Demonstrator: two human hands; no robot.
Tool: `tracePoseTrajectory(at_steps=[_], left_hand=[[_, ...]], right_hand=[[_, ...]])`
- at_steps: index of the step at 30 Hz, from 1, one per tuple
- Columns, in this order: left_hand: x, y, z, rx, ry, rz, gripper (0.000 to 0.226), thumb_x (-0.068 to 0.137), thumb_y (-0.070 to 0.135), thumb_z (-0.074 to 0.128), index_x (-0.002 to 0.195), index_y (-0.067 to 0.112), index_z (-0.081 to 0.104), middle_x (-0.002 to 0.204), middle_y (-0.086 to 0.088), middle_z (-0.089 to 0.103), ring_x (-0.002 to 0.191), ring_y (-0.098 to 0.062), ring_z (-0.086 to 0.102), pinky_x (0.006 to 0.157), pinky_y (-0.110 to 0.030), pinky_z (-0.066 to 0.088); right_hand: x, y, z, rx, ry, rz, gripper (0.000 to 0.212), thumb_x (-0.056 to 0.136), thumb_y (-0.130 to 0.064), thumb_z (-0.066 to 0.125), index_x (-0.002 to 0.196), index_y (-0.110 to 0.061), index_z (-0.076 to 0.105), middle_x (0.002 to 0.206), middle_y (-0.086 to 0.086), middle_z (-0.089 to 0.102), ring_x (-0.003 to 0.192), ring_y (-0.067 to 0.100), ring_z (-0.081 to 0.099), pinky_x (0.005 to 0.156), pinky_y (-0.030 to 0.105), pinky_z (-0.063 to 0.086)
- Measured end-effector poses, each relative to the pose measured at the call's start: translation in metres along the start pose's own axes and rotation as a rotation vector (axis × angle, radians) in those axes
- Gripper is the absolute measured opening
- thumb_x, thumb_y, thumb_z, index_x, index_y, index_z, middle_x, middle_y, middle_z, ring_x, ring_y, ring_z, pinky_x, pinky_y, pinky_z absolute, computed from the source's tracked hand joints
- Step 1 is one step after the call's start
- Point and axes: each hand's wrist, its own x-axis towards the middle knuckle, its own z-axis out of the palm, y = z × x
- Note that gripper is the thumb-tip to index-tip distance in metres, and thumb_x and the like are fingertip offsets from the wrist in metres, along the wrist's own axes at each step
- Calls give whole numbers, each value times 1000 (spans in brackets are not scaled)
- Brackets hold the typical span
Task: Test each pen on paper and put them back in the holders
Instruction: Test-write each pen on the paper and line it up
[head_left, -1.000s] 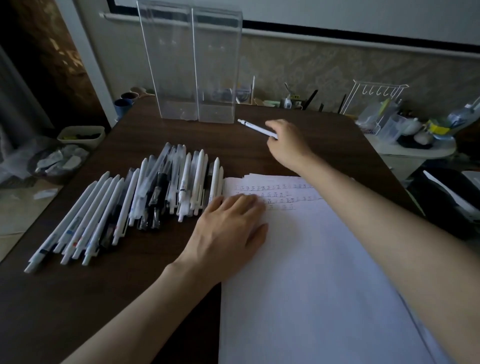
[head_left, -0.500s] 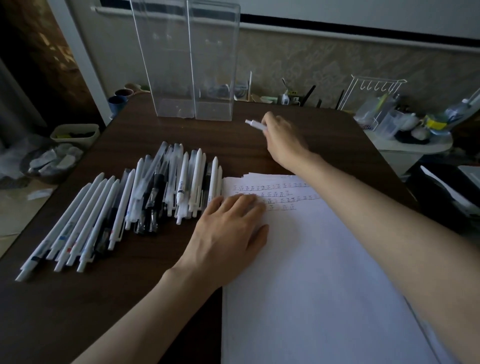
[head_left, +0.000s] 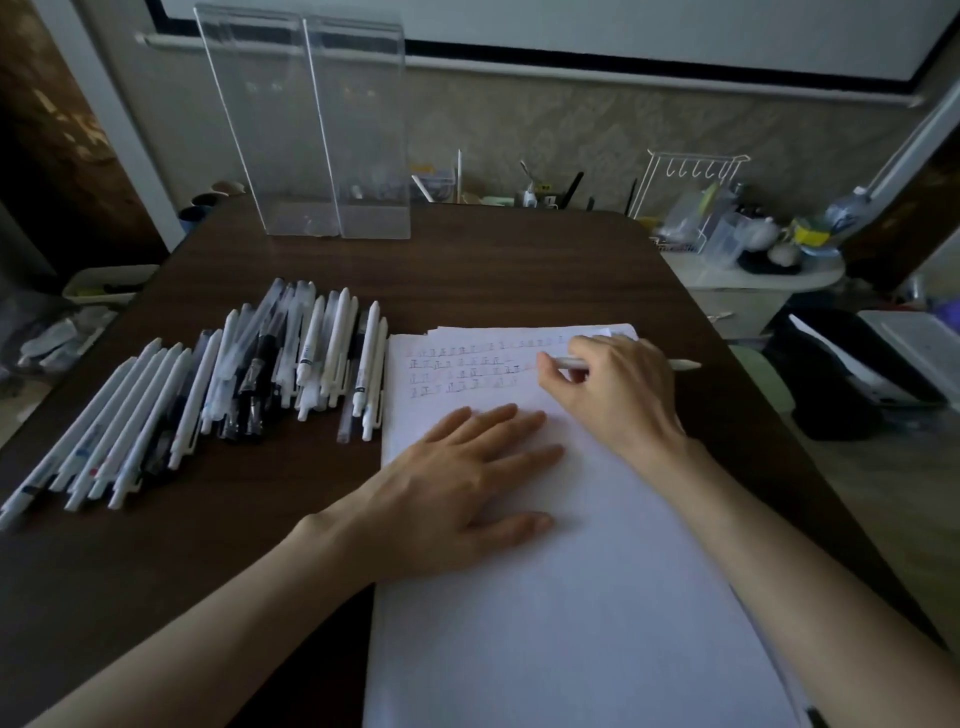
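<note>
A stack of white paper (head_left: 571, 597) lies on the dark table, with rows of small test marks near its top edge. My left hand (head_left: 462, 488) rests flat on the sheet, fingers straight. My right hand (head_left: 618, 389) pinches a white pen (head_left: 680, 365) at the paper's upper right, its tip end hidden by my fingers near the marks. Several white and black pens (head_left: 291, 358) lie side by side left of the paper. Two tall clear holders (head_left: 311, 130) stand at the table's far edge.
The dark wooden table (head_left: 519, 270) ends at right, where a low white stand (head_left: 753, 270) carries a wire rack, bottles and small items. Small clutter lines the wall behind the table. A bin and bags sit on the floor at left.
My right hand has come back from near the holders with the white pen and now holds it over the top of the paper. My left hand has slid further onto the sheet.
</note>
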Motion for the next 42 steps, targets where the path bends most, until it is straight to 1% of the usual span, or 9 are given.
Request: tracePoseTrajectory(at_steps=[4,7,12,15,18,23,29,35,42], left_hand=[[1,-3,2,15,-5,-19,66,87,69,19,147,39,16,157,8,8,143,-8,2,115,-29,1],[1,-2,0,1,-7,-18,67,87,69,20,147,38,17,157,8,9,143,-7,3,116,-31,4],[1,0,-2,-14,2,-19,68,87,69,18,146,36,22,156,6,14,143,-9,8,116,-34,11],[1,1,-3,-8,5,-26,68,86,69,16,146,36,22,156,6,15,142,-9,9,116,-30,9],[1,1,-3,0,24,-24,66,89,66,18,146,34,26,155,4,20,141,-12,15,114,-28,10],[2,0,-1,21,49,-17,65,90,64,22,146,32,25,154,3,23,140,-14,21,112,-28,13],[2,1,4,31,15,-105,65,87,71,18,146,45,7,157,-2,-7,143,-18,-9,114,-34,-7],[2,1,4,82,2,-119,68,85,72,14,146,44,4,158,-5,-1,144,-19,-6,114,-37,-4],[2,0,5,87,12,-120,68,85,72,15,146,43,7,158,-5,2,144,-19,-4,114,-37,-4]], right_hand=[[1,1,5,31,64,-66,39,84,-43,49,55,-22,35,46,3,51,48,28,53,53,29,38],[2,4,2,113,138,-32,40,83,-51,57,69,-13,56,63,2,57,61,18,54,53,27,39],[11,-2,-23,567,359,105,29,93,-20,44,101,0,64,81,8,64,71,9,55,69,22,44],[11,-15,-30,767,237,335,35,92,-33,30,87,-16,61,78,2,60,75,7,57,70,19,43],[12,-26,-28,972,-29,548,50,97,-48,36,84,-11,68,66,11,66,56,4,57,55,15,41],[13,-28,-9,848,-242,487,19,86,-20,67,77,-8,55,52,3,57,47,8,51,52,23,42],[15,-19,0,818,-239,513,34,78,0,58,58,-13,34,45,2,38,39,3,39,46,21,32],[14,-17,2,851,-214,470,34,81,2,55,58,-12,34,45,9,44,38,3,43,44,18,32],[13,-16,6,793,-194,437,37,80,1,56,56,-14,32,36,-9,41,35,3,40,42,16,31]])
